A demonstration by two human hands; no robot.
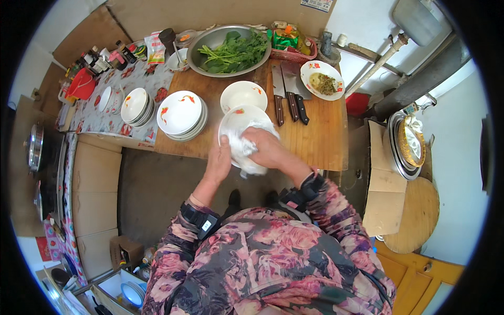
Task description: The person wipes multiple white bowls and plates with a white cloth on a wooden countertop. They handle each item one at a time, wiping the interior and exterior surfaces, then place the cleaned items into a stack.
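My left hand point(220, 158) grips the left rim of a white plate point(256, 115) with a red-orange motif, held over the table's front edge. Inside it, my right hand point(267, 147) presses a crumpled white cloth point(241, 146), slightly blurred, that hangs past the near rim. Just behind, another white dish point(241, 94) with an orange fish rests on the wooden table point(315, 145), its near side hidden by the held plate. To the left stands a stack of fish-patterned plates point(179, 114).
Cleavers and a knife point(292, 98) lie right of the dishes, beside a plate of food point(325, 82). A metal basin of greens point(232, 51) sits behind. Stacked bowls point(136, 106) and bottles point(102, 59) occupy the left counter. A cardboard box point(384, 189) stands at right.
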